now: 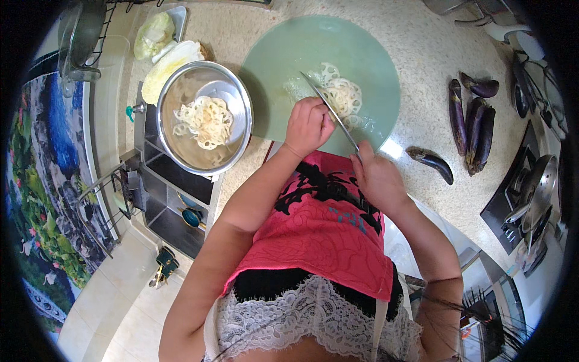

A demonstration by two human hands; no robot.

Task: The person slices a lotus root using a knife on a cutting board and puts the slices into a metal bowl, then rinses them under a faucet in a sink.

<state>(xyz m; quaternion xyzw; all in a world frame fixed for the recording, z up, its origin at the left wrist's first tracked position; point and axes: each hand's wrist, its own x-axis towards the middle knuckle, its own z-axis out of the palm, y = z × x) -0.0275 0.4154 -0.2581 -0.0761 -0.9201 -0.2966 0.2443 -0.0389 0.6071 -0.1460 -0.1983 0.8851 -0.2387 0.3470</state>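
Note:
My right hand (382, 178) grips the handle of a kitchen knife (329, 106), whose blade slants up and left across the round pale-green cutting board (280, 50). My left hand (309, 123) lies against the blade's left side, fingers curled around a piece of lotus root that they mostly hide. Thin lotus root slices (346, 95) lie in an overlapping pile just right of the blade. To the left, a steel bowl (168, 131) holds more lotus root slices (209, 124).
Cabbage leaves (174, 68) and a cabbage piece (156, 34) lie behind the bowl. A sink (174, 221) is below it. Several eggplants (475, 126) rest on the right counter, one small eggplant (429, 163) nearer me. A gas hob (509, 199) with a pan (538, 194) stands far right.

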